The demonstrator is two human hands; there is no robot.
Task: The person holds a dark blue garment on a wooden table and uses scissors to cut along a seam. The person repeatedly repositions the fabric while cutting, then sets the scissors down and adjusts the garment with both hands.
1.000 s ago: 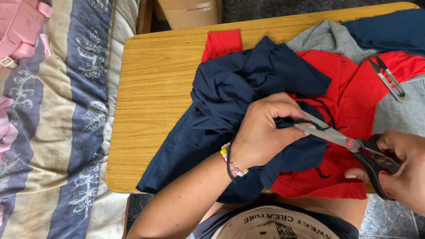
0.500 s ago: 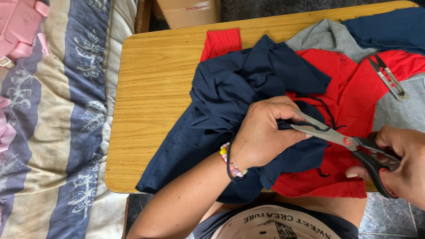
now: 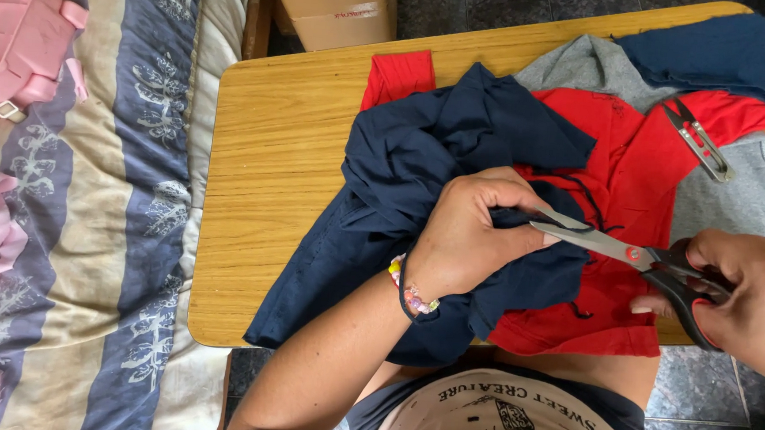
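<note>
**Cutting navy cloth with scissors**

Lying crumpled on the wooden surface [image 3: 289, 147], the navy cloth [image 3: 421, 155] spread over a red garment [image 3: 633, 168], with loose dark threads trailing near the cut. The left hand [image 3: 474, 234] was closed into a fist, gripping a bunched fold of the cloth. The right hand [image 3: 749, 295] was curled through the black handles of the scissors [image 3: 628, 252], whose narrowly parted blades met the fold.

Wooden table beside a bed, seen from above.
A striped quilt [image 3: 90, 224] is spread at the left of the table [image 3: 280, 147]; cardboard boxes [image 3: 333, 8] and dark floor tiles [image 3: 501, 5] are seen beyond.
</note>
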